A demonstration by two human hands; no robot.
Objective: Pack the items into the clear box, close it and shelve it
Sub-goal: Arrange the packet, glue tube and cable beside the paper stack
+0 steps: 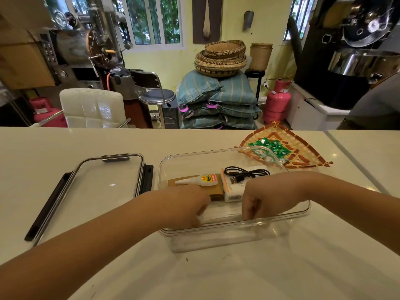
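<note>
White glossy table [65, 148] carrying all listed items. At left: clear lid [104, 182], lying flat on the table beside the box, with black latch strips along its edges. Centre: clear box [216, 237], open-topped, rectangular, standing on the table just right of the lid. Contents, left to right: brown flat box [216, 187] on the floor of the clear box; glue bottle [200, 180], white with a yellow and red label, lying on top of the brown box with its nozzle pointing left; white carton [234, 192] touching the brown box's right side; black USB cable [242, 173], coiled, lying on the white carton. Left hand [186, 207] reaches inside the clear box, fingers bent downward near the front wall and close by the brown box; whether it grips anything cannot be told. Right hand [263, 198] likewise inside the box, fingers curled down behind the front wall; its grasp cannot be told either. Far right, behind the clear box: woven fan-shaped tray [303, 144], straw and red, holding green sachets [271, 147].
</note>
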